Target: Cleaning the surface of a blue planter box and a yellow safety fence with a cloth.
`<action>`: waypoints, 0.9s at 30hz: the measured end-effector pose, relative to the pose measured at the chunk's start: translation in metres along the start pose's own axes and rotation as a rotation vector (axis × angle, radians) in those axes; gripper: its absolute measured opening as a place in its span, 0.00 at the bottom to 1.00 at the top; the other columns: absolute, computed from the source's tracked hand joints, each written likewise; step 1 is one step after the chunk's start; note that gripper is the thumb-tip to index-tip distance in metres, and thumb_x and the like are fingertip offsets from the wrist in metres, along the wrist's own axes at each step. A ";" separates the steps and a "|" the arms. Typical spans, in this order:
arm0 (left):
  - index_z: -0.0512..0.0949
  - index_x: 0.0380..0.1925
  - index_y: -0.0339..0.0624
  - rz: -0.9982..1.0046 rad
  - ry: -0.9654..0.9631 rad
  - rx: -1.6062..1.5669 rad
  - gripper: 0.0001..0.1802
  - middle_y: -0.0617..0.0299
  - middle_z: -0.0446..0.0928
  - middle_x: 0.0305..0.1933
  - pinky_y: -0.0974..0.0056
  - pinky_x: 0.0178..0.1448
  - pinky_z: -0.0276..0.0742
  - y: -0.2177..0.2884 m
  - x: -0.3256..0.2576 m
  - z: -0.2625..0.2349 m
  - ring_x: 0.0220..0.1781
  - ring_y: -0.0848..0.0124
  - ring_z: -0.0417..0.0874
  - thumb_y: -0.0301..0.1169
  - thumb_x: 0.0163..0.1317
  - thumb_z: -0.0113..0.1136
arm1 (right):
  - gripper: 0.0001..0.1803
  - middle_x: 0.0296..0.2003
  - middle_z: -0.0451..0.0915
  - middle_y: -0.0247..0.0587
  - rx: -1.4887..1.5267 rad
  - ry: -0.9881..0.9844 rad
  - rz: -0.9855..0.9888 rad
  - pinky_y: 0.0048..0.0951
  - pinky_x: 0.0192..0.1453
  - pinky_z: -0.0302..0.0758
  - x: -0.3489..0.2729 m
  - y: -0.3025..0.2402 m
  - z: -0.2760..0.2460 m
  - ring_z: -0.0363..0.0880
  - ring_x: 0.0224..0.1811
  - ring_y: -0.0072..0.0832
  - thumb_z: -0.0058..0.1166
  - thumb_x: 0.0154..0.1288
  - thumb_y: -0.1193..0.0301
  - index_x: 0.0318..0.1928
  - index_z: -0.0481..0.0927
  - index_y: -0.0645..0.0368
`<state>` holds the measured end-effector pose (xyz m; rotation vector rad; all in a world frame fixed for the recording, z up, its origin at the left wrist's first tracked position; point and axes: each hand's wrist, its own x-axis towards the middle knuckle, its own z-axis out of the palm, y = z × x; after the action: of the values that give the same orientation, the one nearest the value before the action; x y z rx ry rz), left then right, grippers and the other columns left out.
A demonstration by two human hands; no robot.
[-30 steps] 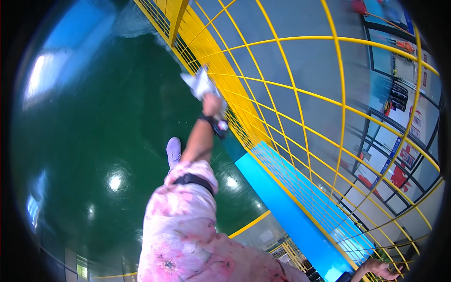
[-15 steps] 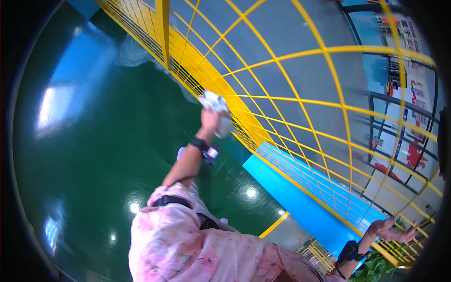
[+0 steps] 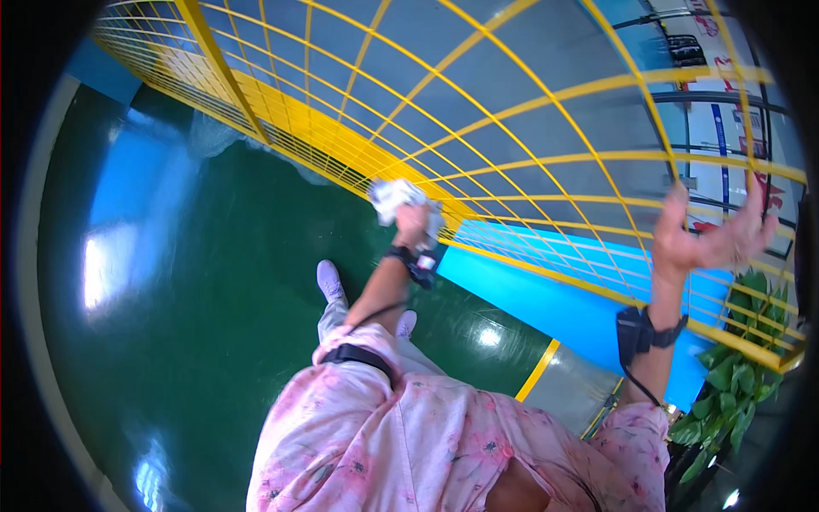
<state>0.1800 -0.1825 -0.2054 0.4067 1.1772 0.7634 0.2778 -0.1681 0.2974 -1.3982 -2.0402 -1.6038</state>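
1. The left hand (image 3: 413, 224) is closed in a bunched grip; motion blur smears it, so I can't say how each finger lies.
2. Just behind those gripping fingers, the left wrist (image 3: 397, 258) looks nearly straight, in line with the hand.
3. The left forearm (image 3: 381, 297) slants from the torso up and rightward toward the same fingers.
4. The right hand (image 3: 710, 246) is raised well to the right of the left fingers, empty, its fingers (image 3: 756, 209) spread.
5. One digit stands apart, on the side nearer the left hand.
6. Below the spread fingers, the right wrist (image 3: 661, 328) tops a nearly upright right forearm (image 3: 648, 371).
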 end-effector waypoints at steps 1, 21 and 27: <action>0.76 0.33 0.33 -0.061 -0.040 0.209 0.16 0.52 0.78 0.32 0.59 0.38 0.78 -0.020 -0.021 0.021 0.34 0.62 0.81 0.31 0.44 0.61 | 0.39 0.50 0.72 0.43 0.077 0.002 0.042 0.46 0.62 0.55 0.002 -0.004 0.003 0.64 0.55 0.44 0.62 0.46 0.56 0.57 0.65 0.63; 0.75 0.39 0.33 0.221 0.008 0.122 0.18 0.56 0.77 0.37 0.61 0.39 0.75 0.080 -0.144 0.079 0.34 0.65 0.79 0.29 0.47 0.61 | 0.19 0.49 0.70 0.39 0.811 -0.800 0.320 0.49 0.62 0.58 -0.314 -0.003 -0.243 0.64 0.59 0.37 0.59 0.48 0.70 0.44 0.76 0.54; 0.73 0.43 0.33 0.266 -0.489 0.965 0.26 0.48 0.77 0.44 0.57 0.47 0.74 -0.011 -0.214 0.190 0.44 0.58 0.79 0.36 0.43 0.65 | 0.16 0.48 0.71 0.42 0.265 -0.646 0.919 0.42 0.59 0.63 -0.341 0.051 -0.322 0.67 0.55 0.41 0.59 0.49 0.75 0.42 0.77 0.58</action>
<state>0.3217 -0.3250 -0.0022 1.4841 0.9618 0.2310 0.3775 -0.6255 0.2379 -2.4160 -1.3382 -0.5169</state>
